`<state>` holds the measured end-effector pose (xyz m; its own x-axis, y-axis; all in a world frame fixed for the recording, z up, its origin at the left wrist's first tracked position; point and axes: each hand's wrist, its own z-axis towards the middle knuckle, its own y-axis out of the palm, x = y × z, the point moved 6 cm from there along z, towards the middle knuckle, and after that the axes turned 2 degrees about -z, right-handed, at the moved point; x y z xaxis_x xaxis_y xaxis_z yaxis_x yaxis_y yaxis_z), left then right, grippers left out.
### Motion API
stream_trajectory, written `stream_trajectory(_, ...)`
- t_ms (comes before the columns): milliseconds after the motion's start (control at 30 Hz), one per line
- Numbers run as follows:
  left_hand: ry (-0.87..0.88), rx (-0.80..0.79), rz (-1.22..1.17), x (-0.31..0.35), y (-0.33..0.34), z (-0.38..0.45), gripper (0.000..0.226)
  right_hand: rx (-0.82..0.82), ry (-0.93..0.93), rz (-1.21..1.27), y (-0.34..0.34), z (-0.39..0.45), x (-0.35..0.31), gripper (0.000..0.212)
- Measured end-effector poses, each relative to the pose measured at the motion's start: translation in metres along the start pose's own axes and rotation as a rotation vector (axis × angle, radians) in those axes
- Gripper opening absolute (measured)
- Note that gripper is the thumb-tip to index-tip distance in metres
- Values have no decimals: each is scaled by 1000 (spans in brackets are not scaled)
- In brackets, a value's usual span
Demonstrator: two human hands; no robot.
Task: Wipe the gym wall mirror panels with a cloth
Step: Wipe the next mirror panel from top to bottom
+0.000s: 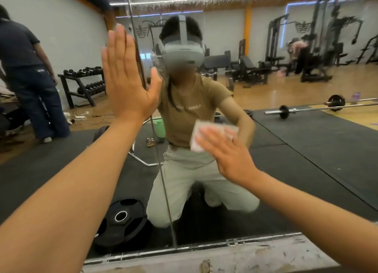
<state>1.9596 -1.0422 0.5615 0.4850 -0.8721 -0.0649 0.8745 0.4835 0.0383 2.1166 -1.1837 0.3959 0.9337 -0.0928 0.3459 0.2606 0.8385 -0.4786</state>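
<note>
The wall mirror fills the view, with a vertical seam between two panels running down the middle. My left hand lies flat and open against the glass, just left of the seam, fingers pointing up. Lower and to the right, my right hand presses a small white cloth against the right panel; the cloth shows above and left of my fingers, partly hidden under the palm. The reflection shows a kneeling person wearing a head-mounted camera.
A worn concrete ledge with a metal strip runs along the mirror's bottom edge. Reflected in the glass are a black weight plate, a barbell, a dumbbell rack, a green bucket, gym machines and a standing person.
</note>
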Motion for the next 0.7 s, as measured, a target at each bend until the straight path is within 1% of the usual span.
stream_trajectory(67, -2, -9, 3, 0, 0, 0, 64, 180, 218, 51, -17, 39, 2, 68)
stream_trajectory(100, -2, -13, 2, -1, -1, 0, 64, 243, 276, 73, -18, 46, -1, 67)
stream_trajectory(133, -1, -16, 0, -1, -1, 1, 64, 278, 310, 88, -13, 44, -7, 67)
stream_trajectory(200, 5, -15, -11, 0, 0, 1, 64, 249, 323, 92, 12, 19, -25, 71)
stream_trajectory(267, 13, -8, -14, 0, 0, 1, 64, 120, 232, 52, 46, -25, -56, 80)
stream_trajectory(300, 16, -1, -13, 0, 0, 1, 64, 29, 134, 4, 64, -51, -75, 84)
stream_trajectory(333, 17, 5, -13, 0, 0, 1, 64, -84, 4, -65, 84, -81, -94, 88)
stream_trajectory(400, 15, 12, -8, -1, 0, 1, 64, -366, -291, -231, 120, -142, -122, 95)
stream_trajectory(467, 14, 12, -5, -2, 0, 1, 64, -620, -515, -351, 143, -186, -125, 112)
stream_trajectory(500, 14, 11, -7, -2, -1, 0, 64, -713, -570, -385, 147, -197, -122, 120)
stream_trajectory(533, 14, 11, -10, -1, -1, 0, 64, -759, -590, -398, 149, -201, -118, 123)
stream_trajectory(567, 14, 11, -16, -1, -1, 0, 64, -760, -598, -395, 148, -199, -117, 123)
stream_trajectory(600, 13, 9, -26, -1, -1, 0, 64, -727, -597, -385, 146, -193, -118, 122)
stream_trajectory(633, 11, 7, -35, 0, -1, 0, 64, -657, -578, -368, 141, -183, -118, 120)
stream_trajectory(700, 6, 4, -41, -1, -1, 0, 64, -461, -449, -293, 122, -146, -115, 111)
